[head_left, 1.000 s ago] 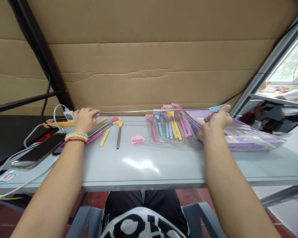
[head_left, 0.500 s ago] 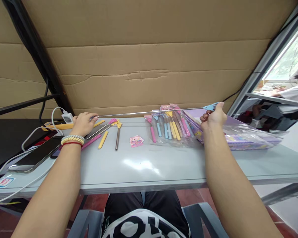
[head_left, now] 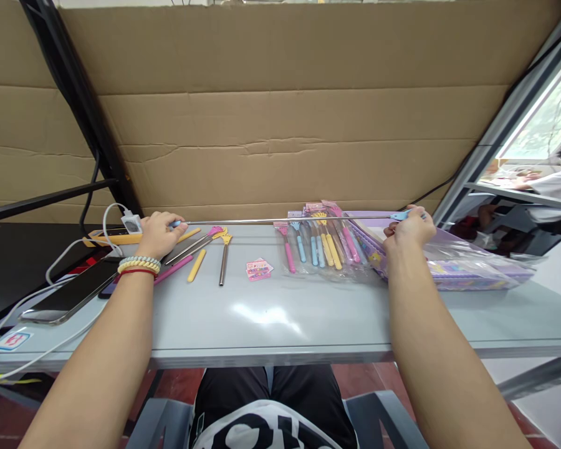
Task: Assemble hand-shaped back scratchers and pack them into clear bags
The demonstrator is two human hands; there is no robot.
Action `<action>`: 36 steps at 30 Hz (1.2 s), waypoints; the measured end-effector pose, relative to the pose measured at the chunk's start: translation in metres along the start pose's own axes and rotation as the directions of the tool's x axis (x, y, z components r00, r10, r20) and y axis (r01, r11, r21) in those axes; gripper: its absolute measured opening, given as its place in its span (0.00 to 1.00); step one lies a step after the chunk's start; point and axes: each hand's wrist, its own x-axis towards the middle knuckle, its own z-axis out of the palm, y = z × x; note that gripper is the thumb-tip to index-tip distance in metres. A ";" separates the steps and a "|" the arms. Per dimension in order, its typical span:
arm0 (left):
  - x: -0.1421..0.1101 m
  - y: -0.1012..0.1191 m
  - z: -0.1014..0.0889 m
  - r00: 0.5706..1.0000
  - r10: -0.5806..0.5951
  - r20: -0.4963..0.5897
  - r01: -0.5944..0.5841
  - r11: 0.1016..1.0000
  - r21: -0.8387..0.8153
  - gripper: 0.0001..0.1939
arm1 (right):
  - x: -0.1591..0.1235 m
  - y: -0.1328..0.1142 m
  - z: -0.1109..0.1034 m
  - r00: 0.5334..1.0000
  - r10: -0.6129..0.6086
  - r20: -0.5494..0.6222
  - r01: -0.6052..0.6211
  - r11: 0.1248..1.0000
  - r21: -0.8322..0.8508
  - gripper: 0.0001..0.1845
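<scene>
A telescopic back scratcher point(head_left: 262, 221) is drawn out long and level above the table. My left hand point(head_left: 159, 234) grips its left end, where a bit of blue shows between the fingers. At the other end my right hand point(head_left: 410, 231) is closed on the blue claw head, mostly hidden by the fingers. Beside my left hand lie a yellow-headed scratcher point(head_left: 224, 259), a loose yellow handle point(head_left: 196, 266), a pink handle point(head_left: 174, 270) and metal rods. Bagged scratchers point(head_left: 325, 243) in pink, blue and yellow lie right of centre. Small pink cards point(head_left: 258, 269) rest in the middle.
A purple package in clear plastic point(head_left: 477, 274) lies under my right forearm. On the left are a phone point(head_left: 70, 293), white cables and a charger point(head_left: 131, 222). Cardboard point(head_left: 299, 112) walls the back, between a black post point(head_left: 75, 100) and a grey frame. Another person is beyond, at right.
The rod has come down slightly at its right end and lies more level. My right hand has moved a little right and down. More blue shows at my left hand.
</scene>
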 end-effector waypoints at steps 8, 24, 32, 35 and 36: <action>-0.004 0.010 0.007 0.998 0.025 -0.052 -0.026 0.999 -0.020 0.15 | 0.002 0.003 -0.002 1.000 -0.012 0.012 0.011 0.995 0.098 0.11; -0.032 0.119 0.016 0.916 0.373 -0.146 -0.344 0.920 0.189 0.13 | -0.085 0.064 0.028 0.592 -0.158 0.790 0.445 0.881 -0.158 0.18; -0.056 0.150 0.017 0.893 0.445 -0.060 -0.433 0.888 0.154 0.14 | -0.138 0.050 0.019 0.307 -0.136 0.942 0.578 0.813 -0.071 0.20; -0.063 0.160 0.019 0.903 0.427 -0.047 -0.418 0.898 0.134 0.16 | -0.146 0.049 0.018 0.280 -0.106 0.954 0.577 0.813 -0.079 0.18; -0.063 0.161 0.020 0.904 0.424 -0.046 -0.415 0.899 0.139 0.16 | -0.145 0.049 0.017 0.279 -0.094 0.956 0.582 0.808 -0.091 0.17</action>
